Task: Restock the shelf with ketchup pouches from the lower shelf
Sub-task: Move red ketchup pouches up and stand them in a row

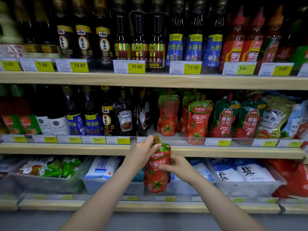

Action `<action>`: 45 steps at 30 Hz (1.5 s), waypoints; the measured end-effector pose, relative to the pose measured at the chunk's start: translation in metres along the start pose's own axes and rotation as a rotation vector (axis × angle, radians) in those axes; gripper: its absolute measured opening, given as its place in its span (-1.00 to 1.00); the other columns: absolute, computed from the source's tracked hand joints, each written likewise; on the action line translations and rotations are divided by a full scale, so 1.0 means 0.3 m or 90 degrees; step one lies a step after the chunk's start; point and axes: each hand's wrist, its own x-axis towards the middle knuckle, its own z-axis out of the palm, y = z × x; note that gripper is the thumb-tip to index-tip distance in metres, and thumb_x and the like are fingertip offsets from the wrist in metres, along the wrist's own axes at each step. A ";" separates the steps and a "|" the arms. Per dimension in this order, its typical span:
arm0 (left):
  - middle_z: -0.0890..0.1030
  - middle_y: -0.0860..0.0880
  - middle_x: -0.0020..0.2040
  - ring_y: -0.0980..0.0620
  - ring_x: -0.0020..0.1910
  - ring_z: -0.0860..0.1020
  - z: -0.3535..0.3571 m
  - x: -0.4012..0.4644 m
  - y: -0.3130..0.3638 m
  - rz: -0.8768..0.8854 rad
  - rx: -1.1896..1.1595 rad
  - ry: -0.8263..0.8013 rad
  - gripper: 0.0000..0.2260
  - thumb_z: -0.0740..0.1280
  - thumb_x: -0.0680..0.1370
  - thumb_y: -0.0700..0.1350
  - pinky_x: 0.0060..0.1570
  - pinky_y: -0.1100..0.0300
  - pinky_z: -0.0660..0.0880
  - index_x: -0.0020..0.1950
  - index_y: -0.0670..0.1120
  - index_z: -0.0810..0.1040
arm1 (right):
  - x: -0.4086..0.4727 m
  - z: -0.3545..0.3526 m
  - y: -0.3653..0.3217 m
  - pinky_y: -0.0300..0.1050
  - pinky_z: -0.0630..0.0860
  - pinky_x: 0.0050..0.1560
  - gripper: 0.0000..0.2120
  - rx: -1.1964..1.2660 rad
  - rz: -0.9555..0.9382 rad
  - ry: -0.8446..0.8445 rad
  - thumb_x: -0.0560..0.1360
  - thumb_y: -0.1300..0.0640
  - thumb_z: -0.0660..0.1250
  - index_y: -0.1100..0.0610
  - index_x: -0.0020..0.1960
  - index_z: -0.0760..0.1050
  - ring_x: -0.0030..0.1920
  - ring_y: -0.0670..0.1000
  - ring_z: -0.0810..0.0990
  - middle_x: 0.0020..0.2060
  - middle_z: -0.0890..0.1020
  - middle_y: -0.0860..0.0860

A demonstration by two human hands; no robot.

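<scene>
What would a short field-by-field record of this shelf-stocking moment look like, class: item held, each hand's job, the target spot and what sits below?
Item held: ketchup pouch, upright, in front of the shelves
Left hand: grips the pouch near its cap
Right hand: holds the pouch's middle
Target spot: middle shelf, by matching pouches
Below: salt bags in clear bins
Placement: not yet done

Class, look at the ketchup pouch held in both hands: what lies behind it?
Behind the ketchup pouch show the wooden shelf edge and white bags in a clear bin. What sits directly behind its body is covered.
</scene>
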 end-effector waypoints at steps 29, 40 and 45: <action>0.54 0.00 0.08 0.02 0.08 0.42 0.145 -0.017 -0.205 0.034 0.151 -0.013 -0.67 0.33 0.48 -0.03 0.13 0.08 0.44 0.20 -0.10 0.47 | 0.274 -0.237 -0.230 -0.51 0.47 -0.27 -0.66 -0.099 -0.161 0.159 0.41 0.21 0.43 -0.07 0.09 0.44 -0.16 -0.40 0.57 -0.09 0.58 -0.21; 0.55 0.00 0.07 -0.02 0.04 0.43 0.169 -0.015 -0.186 -0.024 0.133 -0.002 -0.65 0.19 0.49 0.08 0.07 0.07 0.46 0.18 -0.09 0.47 | 0.334 -0.244 -0.146 -0.22 0.46 0.00 -0.64 -0.074 -0.099 0.202 0.48 0.08 0.35 0.04 0.25 0.40 0.05 -0.08 0.54 0.09 0.58 -0.02; 0.54 0.00 0.07 -0.04 0.04 0.44 0.160 -0.014 -0.175 -0.041 0.126 -0.012 -0.68 0.32 0.48 0.02 0.07 0.06 0.47 0.18 -0.09 0.48 | 0.339 -0.236 -0.143 0.03 0.49 0.20 -0.62 -0.070 -0.083 0.201 0.48 0.07 0.34 0.05 0.27 0.39 0.16 0.03 0.55 0.16 0.58 0.05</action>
